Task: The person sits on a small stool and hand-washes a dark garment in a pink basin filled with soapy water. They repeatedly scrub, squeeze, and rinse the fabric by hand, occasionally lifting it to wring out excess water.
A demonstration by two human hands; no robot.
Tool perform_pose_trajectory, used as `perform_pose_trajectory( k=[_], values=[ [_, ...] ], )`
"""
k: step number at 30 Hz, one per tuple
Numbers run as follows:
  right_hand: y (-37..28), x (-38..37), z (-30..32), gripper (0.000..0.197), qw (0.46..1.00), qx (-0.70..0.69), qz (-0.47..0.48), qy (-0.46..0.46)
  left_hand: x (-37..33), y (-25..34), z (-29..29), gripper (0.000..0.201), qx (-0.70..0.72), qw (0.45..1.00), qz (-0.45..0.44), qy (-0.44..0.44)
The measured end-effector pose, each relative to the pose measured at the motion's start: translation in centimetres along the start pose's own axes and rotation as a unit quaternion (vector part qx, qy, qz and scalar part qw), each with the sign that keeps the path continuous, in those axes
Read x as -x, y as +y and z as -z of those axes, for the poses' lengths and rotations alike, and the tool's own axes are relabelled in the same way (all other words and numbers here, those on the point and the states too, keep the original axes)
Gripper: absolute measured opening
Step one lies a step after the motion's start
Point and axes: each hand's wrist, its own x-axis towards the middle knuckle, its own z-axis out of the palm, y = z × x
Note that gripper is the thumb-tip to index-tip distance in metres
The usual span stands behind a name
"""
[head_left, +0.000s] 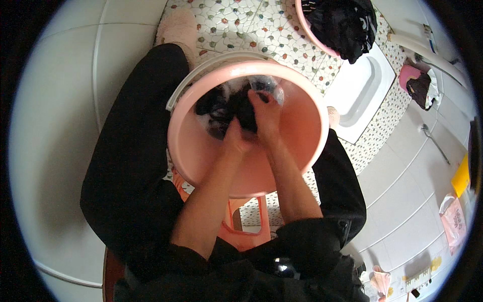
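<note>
A pink bucket (297, 173) stands between my knees, with a pale curved band (201, 70), apparently its handle, along the far left rim. Wet black cloth (214, 103) lies in soapy water with foam at the far side inside it. My left hand (235, 135) is closed at the near edge of the cloth, its fingers partly hidden. To its right, my right hand (265, 110) curls round a bunched part of the same cloth. Both hands are close together, low inside the bucket, and cannot be told apart from the cloth where fingers sink into it.
At the far right, another pink basin (329, 45) is heaped with black cloth (347, 25). A white squat toilet (354, 103) is set in the pebble-patterned floor (236, 22). A coral plastic stool (245, 239) shows below the bucket. Tiled walls rise on both sides.
</note>
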Motion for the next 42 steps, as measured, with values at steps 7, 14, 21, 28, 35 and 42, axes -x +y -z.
perform_pose_trajectory(
  k=[7, 14, 21, 28, 35, 42],
  values=[
    [-0.4, 8.4, -0.6, 0.028, 0.938, 0.287, 0.195, -0.006, -4.5, 1.0, 5.0, 0.039, -0.056, 0.996, -0.054, -0.043],
    [6.8, -5.9, -0.8, 0.031, 0.925, 0.374, 0.055, 0.041, -6.5, 0.1, 4.4, 0.041, -0.051, 0.991, -0.075, 0.098],
    [6.8, -1.3, 1.9, 0.031, 0.935, 0.287, 0.2, -0.054, -3.9, 2.6, 0.1, 0.047, -0.046, 0.998, -0.021, 0.023],
    [4.3, -1.5, -1.5, 0.024, 0.914, 0.391, 0.082, -0.067, -4.8, 1.0, 2.1, 0.045, -0.091, 0.993, -0.051, 0.06],
    [6.8, -4.2, -0.6, 0.025, 0.93, 0.292, 0.222, 0.007, -7.6, 0.8, 4.6, 0.048, -0.01, 0.998, -0.058, 0.017],
    [5.5, 2.7, -1.3, 0.035, 0.934, 0.351, 0.052, -0.047, -6.9, 0.2, 5.8, 0.05, -0.066, 0.993, -0.069, 0.064]
  ],
)
